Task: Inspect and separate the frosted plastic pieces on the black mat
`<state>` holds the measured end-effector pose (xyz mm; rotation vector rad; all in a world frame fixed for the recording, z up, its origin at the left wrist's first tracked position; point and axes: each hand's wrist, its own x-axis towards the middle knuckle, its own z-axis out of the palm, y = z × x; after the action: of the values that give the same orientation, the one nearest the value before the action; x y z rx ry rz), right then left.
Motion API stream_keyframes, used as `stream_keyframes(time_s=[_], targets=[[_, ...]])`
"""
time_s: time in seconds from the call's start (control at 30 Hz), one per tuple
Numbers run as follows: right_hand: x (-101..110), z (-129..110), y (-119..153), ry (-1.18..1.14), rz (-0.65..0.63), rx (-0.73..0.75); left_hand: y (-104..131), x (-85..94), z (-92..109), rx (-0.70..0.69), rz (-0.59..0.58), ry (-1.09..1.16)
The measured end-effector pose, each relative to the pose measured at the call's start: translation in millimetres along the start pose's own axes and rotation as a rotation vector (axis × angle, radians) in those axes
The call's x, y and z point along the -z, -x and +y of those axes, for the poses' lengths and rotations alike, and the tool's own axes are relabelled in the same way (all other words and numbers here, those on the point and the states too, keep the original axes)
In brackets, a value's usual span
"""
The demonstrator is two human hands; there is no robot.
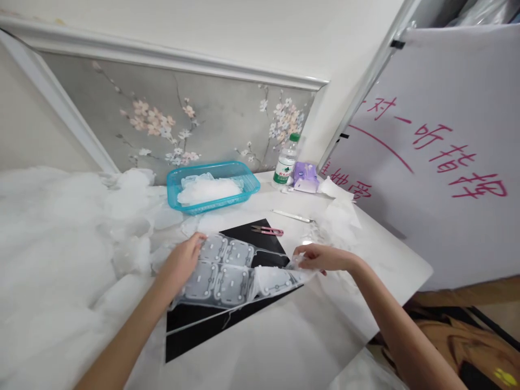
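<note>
A sheer white fabric piece [231, 281] with several rounded-square patterned panels lies over a black sheet [195, 338] on the table. My left hand [189, 254] grips its upper left edge, with thumb and fingers drawn together. At the fabric's right end, my right hand [314, 257] pinches a gathered, raised corner. Between the hands the right part of the fabric is lifted and folded. Pink thread snips [267, 231] rest on the black sheet beyond the fabric. A loose thread hangs below the fabric's near edge.
A blue plastic basket [173, 197] holds white sheer pieces. Behind stand a green-capped water bottle [285, 162] and a purple tissue pack [305, 176]. A slim white tool [292, 216] lies near the snips. White fabric [49, 260] is heaped at left, scraps [339, 219] at right.
</note>
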<state>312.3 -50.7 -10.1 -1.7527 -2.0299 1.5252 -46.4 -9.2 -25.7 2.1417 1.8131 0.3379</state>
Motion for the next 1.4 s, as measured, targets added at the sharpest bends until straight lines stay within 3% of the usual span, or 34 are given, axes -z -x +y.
stream_keyframes(time_s=[0.1,0.17,0.23,0.3,0.37,0.47,0.57,0.63,0.73,0.8,0.93,1.03,1.13,1.2,1.27,1.4], targets=[[-11,0,-11,0.083,0.214,-0.003,0,-18.1,20,-0.015,0.127,-0.070],[-25,-3,-19,0.128,0.357,0.029,13,-31.9,29,-0.111,0.197,-0.113],[-37,-7,-25,0.203,0.466,0.080,33,-46.3,33,-0.423,0.201,-0.155],[-44,-10,-30,0.250,0.564,0.117,57,-57.7,33,-0.641,0.151,-0.139],[-43,-11,-33,0.270,0.663,0.107,78,-62.1,32,-0.695,0.104,-0.124],[-29,-9,-44,0.337,0.800,0.029,97,-53.8,32,-0.676,0.025,0.078],[-6,0,-62,0.411,0.892,-0.070,102,-36.9,39,-0.592,-0.172,0.429],[9,7,-76,0.457,0.893,-0.126,99,-27.2,45,-0.466,-0.346,0.587],[24,13,-92,0.510,0.830,-0.158,84,-20.8,46,-0.411,-0.502,0.532],[28,12,-96,0.527,0.808,-0.168,69,-21.9,35,-0.397,-0.458,0.463],[28,0,-84,0.497,0.842,-0.159,47,-29.7,0,-0.259,-0.251,0.489],[20,-16,-66,0.446,0.961,-0.105,45,-36.2,-11,-0.345,-0.147,0.269],[0,-40,-50,0.250,1.126,0.062,52,-44.1,-6,-0.438,-0.102,0.077],[-22,-61,-45,-0.182,1.186,0.360,59,-51.0,0,-0.457,-0.054,-0.016],[-49,-81,-46,-0.545,1.075,0.518,67,-59.2,7,-0.460,-0.004,-0.093],[-96,-110,-62,-0.854,0.757,0.507,84,-75.6,33,-0.381,0.078,-0.160]])
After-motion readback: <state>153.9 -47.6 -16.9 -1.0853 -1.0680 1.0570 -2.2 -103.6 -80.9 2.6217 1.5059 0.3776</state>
